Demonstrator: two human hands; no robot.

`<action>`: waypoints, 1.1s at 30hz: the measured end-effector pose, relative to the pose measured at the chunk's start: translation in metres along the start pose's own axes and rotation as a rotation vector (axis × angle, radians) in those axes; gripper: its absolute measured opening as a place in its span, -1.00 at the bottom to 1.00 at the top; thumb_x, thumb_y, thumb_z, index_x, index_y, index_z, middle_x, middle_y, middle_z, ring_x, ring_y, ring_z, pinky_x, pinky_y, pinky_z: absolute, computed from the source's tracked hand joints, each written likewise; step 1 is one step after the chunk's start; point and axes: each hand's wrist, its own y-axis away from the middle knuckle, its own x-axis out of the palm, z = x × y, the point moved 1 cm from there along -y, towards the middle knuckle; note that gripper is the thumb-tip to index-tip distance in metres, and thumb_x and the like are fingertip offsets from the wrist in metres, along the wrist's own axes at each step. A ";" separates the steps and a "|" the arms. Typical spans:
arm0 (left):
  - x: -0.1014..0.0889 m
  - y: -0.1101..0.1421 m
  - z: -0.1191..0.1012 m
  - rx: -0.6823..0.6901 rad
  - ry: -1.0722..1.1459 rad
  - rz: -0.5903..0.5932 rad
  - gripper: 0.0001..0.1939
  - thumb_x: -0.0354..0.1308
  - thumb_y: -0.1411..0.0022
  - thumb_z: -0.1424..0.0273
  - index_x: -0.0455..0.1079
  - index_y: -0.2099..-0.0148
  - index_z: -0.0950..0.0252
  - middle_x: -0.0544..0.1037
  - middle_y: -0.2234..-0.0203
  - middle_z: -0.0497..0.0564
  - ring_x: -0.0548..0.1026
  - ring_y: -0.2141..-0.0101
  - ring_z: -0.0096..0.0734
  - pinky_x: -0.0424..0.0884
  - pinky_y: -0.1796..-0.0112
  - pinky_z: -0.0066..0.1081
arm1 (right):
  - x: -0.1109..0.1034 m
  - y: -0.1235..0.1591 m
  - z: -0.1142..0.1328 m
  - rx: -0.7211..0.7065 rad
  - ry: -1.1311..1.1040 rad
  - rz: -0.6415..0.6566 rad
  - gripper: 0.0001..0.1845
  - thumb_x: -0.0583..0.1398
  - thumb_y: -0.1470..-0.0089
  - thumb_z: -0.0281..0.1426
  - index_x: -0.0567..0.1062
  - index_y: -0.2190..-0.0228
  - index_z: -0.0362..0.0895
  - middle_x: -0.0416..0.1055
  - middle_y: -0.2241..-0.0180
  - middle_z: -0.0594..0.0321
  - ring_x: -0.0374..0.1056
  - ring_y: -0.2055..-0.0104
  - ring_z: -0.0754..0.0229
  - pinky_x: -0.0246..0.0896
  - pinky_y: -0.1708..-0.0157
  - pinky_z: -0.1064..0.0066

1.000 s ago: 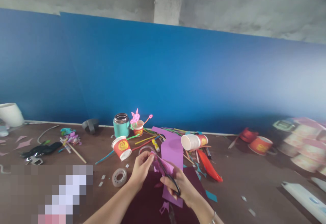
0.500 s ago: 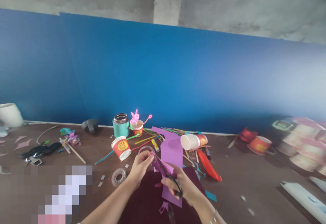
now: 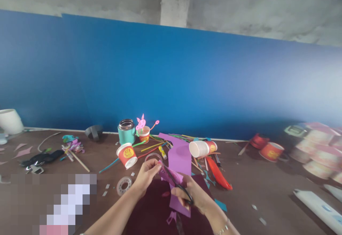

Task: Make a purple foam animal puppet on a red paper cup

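Paper (image 3: 175, 175) is slanting down-right at lower centre. Left hand (image 3: 145, 176) is pinching its upper-left end; right hand (image 3: 195, 192) is gripping scissors (image 3: 176, 184) over it.

Just below the frame's centre, we see a small purple paper piece (image 3: 175, 175), tilted, with black-handled scissors (image 3: 177, 184) across it, slanting down toward the lower right.

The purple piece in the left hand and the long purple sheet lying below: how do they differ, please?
The purple piece is small; the purple sheet is much longer. The left hand holds the purple piece up, while the purple sheet lies below. Both look purple.
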 end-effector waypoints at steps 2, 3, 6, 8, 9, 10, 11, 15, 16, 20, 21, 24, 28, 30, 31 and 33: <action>0.000 0.000 0.001 0.003 -0.007 -0.001 -0.63 0.24 0.03 0.15 0.21 0.56 0.30 0.16 0.68 -0.18 0.10 0.61 -0.59 0.11 0.54 -0.52 | 0.001 -0.001 -0.002 0.005 -0.003 -0.011 -0.18 0.26 0.10 -0.24 0.14 -0.14 -0.26 0.27 0.78 0.50 0.06 0.81 0.42 0.00 0.80 0.63; 0.000 -0.001 0.001 0.003 -0.011 -0.001 -0.63 0.24 0.03 0.14 0.21 0.56 0.30 0.17 0.68 -0.18 0.12 0.61 -0.59 0.11 0.54 -0.51 | 0.001 -0.001 -0.002 0.000 -0.002 -0.015 -0.18 0.26 0.11 -0.24 0.13 -0.15 -0.25 0.26 0.78 0.51 0.06 0.81 0.43 0.00 0.80 0.63; 0.000 -0.001 0.002 0.011 -0.015 -0.005 -0.63 0.25 0.04 0.14 0.22 0.56 0.30 0.17 0.68 -0.18 0.12 0.62 -0.59 0.10 0.54 -0.51 | 0.002 -0.001 -0.001 -0.005 0.013 -0.019 -0.16 0.28 0.12 -0.25 0.14 -0.15 -0.25 0.26 0.78 0.52 0.06 0.81 0.43 0.00 0.80 0.63; 0.000 -0.001 0.002 0.011 -0.013 -0.008 -0.63 0.25 0.03 0.15 0.22 0.57 0.30 0.17 0.68 -0.19 0.11 0.62 -0.60 0.09 0.54 -0.52 | 0.003 -0.001 0.000 0.017 0.016 -0.030 -0.18 0.28 0.13 -0.25 0.16 -0.13 -0.25 0.26 0.79 0.52 0.04 0.81 0.43 0.00 0.81 0.62; 0.000 -0.001 0.002 0.009 -0.009 -0.007 -0.63 0.25 0.03 0.15 0.22 0.57 0.30 0.18 0.68 -0.19 0.12 0.61 -0.60 0.09 0.54 -0.51 | 0.003 -0.001 0.000 0.026 0.012 -0.036 -0.19 0.28 0.13 -0.25 0.17 -0.13 -0.24 0.26 0.79 0.52 0.03 0.81 0.43 0.00 0.81 0.62; 0.000 -0.001 0.002 0.006 -0.003 -0.005 -0.63 0.25 0.03 0.16 0.21 0.57 0.30 0.18 0.68 -0.18 0.13 0.61 -0.59 0.10 0.53 -0.51 | 0.003 -0.002 -0.001 0.031 0.005 -0.040 -0.20 0.27 0.12 -0.25 0.18 -0.12 -0.23 0.26 0.79 0.52 0.03 0.81 0.44 0.00 0.81 0.62; 0.000 -0.001 0.002 0.004 0.003 -0.003 -0.64 0.25 0.03 0.17 0.21 0.56 0.30 0.19 0.67 -0.18 0.15 0.61 -0.58 0.11 0.53 -0.51 | 0.003 -0.002 -0.001 0.032 -0.006 -0.042 -0.21 0.27 0.12 -0.24 0.18 -0.12 -0.22 0.26 0.79 0.52 0.03 0.81 0.44 -0.01 0.81 0.63; 0.000 -0.001 0.002 0.014 0.026 0.003 -0.66 0.25 0.02 0.19 0.23 0.55 0.30 0.24 0.66 -0.16 0.16 0.59 -0.57 0.13 0.51 -0.50 | 0.004 -0.004 -0.005 0.008 -0.037 -0.035 -0.18 0.28 0.12 -0.24 0.16 -0.13 -0.24 0.28 0.78 0.50 0.04 0.81 0.44 -0.02 0.81 0.64; 0.000 -0.001 0.002 0.017 0.027 0.005 -0.66 0.25 0.02 0.19 0.23 0.55 0.31 0.24 0.65 -0.16 0.16 0.59 -0.57 0.13 0.51 -0.51 | 0.004 -0.004 -0.005 0.007 -0.040 -0.035 -0.18 0.28 0.12 -0.23 0.16 -0.13 -0.25 0.28 0.78 0.50 0.04 0.81 0.44 -0.02 0.82 0.64; 0.000 -0.001 0.003 0.021 0.010 0.009 -0.66 0.25 0.02 0.18 0.24 0.55 0.31 0.27 0.64 -0.14 0.18 0.59 -0.57 0.12 0.51 -0.51 | 0.005 -0.002 -0.002 0.014 -0.039 -0.041 -0.21 0.28 0.12 -0.21 0.20 -0.11 -0.25 0.25 0.79 0.51 0.04 0.81 0.44 -0.03 0.81 0.64; 0.000 -0.001 0.003 0.020 0.002 0.009 -0.66 0.25 0.01 0.18 0.25 0.54 0.31 0.27 0.64 -0.14 0.18 0.59 -0.57 0.11 0.52 -0.51 | 0.006 -0.002 -0.001 0.010 -0.035 -0.041 -0.22 0.28 0.12 -0.23 0.21 -0.10 -0.24 0.24 0.79 0.51 0.04 0.81 0.44 -0.02 0.81 0.64; 0.000 -0.001 0.003 0.020 -0.007 0.011 -0.66 0.24 0.00 0.17 0.25 0.54 0.31 0.28 0.64 -0.13 0.20 0.59 -0.56 0.11 0.52 -0.51 | 0.006 -0.002 0.002 -0.010 -0.020 -0.021 -0.24 0.28 0.10 -0.26 0.20 -0.11 -0.23 0.24 0.79 0.51 0.03 0.80 0.44 -0.02 0.80 0.62; 0.000 -0.001 0.004 0.014 0.011 0.010 -0.66 0.25 0.02 0.17 0.25 0.54 0.30 0.28 0.65 -0.14 0.21 0.59 -0.56 0.15 0.51 -0.50 | 0.005 -0.003 0.001 -0.014 -0.027 -0.002 -0.26 0.28 0.09 -0.25 0.22 -0.10 -0.21 0.24 0.78 0.51 0.04 0.81 0.43 -0.04 0.81 0.62; 0.000 -0.001 0.004 0.002 0.023 0.009 -0.67 0.25 0.02 0.18 0.26 0.53 0.30 0.29 0.64 -0.13 0.24 0.58 -0.55 0.17 0.49 -0.49 | 0.006 -0.003 0.002 -0.028 -0.035 -0.003 -0.34 0.28 0.09 -0.27 0.28 -0.04 -0.20 0.24 0.78 0.51 0.04 0.81 0.44 -0.04 0.81 0.63; 0.000 -0.001 0.005 -0.003 0.029 0.011 -0.67 0.25 0.02 0.18 0.26 0.52 0.31 0.31 0.63 -0.13 0.26 0.57 -0.54 0.18 0.48 -0.49 | 0.006 -0.002 0.002 -0.036 -0.037 -0.006 -0.39 0.28 0.09 -0.27 0.32 0.00 -0.20 0.23 0.79 0.51 0.03 0.81 0.44 -0.05 0.81 0.63; -0.001 -0.002 0.005 -0.009 0.039 0.016 -0.68 0.26 0.02 0.19 0.26 0.52 0.31 0.31 0.62 -0.12 0.27 0.56 -0.53 0.18 0.48 -0.49 | 0.006 -0.002 0.003 -0.040 -0.035 -0.017 -0.47 0.28 0.09 -0.29 0.36 0.06 -0.21 0.22 0.80 0.51 0.02 0.81 0.45 -0.06 0.82 0.64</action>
